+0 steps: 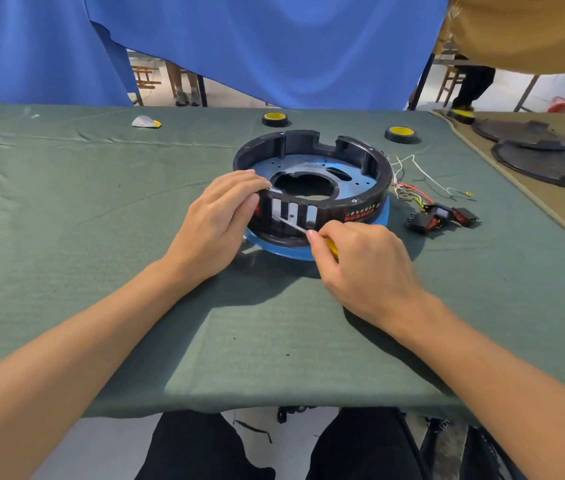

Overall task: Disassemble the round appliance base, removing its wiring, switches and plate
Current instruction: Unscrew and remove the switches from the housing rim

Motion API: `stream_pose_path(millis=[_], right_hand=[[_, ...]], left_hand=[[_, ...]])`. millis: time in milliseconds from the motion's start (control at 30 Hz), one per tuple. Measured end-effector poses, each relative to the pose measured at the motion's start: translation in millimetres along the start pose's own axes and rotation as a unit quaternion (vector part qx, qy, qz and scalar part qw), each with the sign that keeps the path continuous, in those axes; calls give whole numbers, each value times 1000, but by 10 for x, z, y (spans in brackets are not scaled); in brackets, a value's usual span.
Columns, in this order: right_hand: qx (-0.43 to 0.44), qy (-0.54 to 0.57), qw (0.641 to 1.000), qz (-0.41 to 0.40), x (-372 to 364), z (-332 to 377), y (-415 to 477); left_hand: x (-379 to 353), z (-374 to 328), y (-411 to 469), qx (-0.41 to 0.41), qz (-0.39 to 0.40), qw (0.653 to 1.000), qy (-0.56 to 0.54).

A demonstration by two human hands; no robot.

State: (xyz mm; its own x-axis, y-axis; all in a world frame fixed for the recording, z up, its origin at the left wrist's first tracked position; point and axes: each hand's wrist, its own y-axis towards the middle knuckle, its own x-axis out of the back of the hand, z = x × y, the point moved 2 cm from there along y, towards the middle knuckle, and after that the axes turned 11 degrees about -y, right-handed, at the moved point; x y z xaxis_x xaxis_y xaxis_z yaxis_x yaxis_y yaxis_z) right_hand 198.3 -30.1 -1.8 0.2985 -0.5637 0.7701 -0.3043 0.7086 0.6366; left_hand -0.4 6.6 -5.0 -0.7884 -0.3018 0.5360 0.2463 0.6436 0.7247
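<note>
The round black appliance base (371, 168) lies on the green cloth, its blue-tinted metal plate (353, 183) showing inside around a large central hole. My left hand (217, 220) grips the base's near-left rim, fingers over the edge. My right hand (367, 265) holds a yellow-handled screwdriver (331, 247); its thin shaft points left into the rectangular switch openings (295, 213) in the front wall. A bundle of wires (412, 188) with black and red switches (442, 218) lies on the cloth to the right of the base, apart from it.
Two black-and-yellow tape rolls (275, 119) (400, 134) sit behind the base, a third (461, 115) at the far right. Two dark round covers (547, 161) rest on the tan cloth at right. A small white-and-yellow object (145, 122) lies at back left. Blue curtain behind.
</note>
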Motion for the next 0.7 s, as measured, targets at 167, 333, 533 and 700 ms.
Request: stream_pose_path(millis=[167, 333, 533, 700], right_hand=[[20, -33, 999, -14, 54, 84, 15], [36, -38, 999, -12, 95, 83, 59], [38, -56, 998, -4, 69, 154, 64], [42, -84, 995, -14, 97, 235, 89]], left_hand=[[-7, -15, 42, 1, -26, 1000, -13], [37, 22, 182, 81, -3, 993, -83], [19, -3, 166, 94, 11, 992, -81], [38, 6, 165, 77, 29, 995, -55]])
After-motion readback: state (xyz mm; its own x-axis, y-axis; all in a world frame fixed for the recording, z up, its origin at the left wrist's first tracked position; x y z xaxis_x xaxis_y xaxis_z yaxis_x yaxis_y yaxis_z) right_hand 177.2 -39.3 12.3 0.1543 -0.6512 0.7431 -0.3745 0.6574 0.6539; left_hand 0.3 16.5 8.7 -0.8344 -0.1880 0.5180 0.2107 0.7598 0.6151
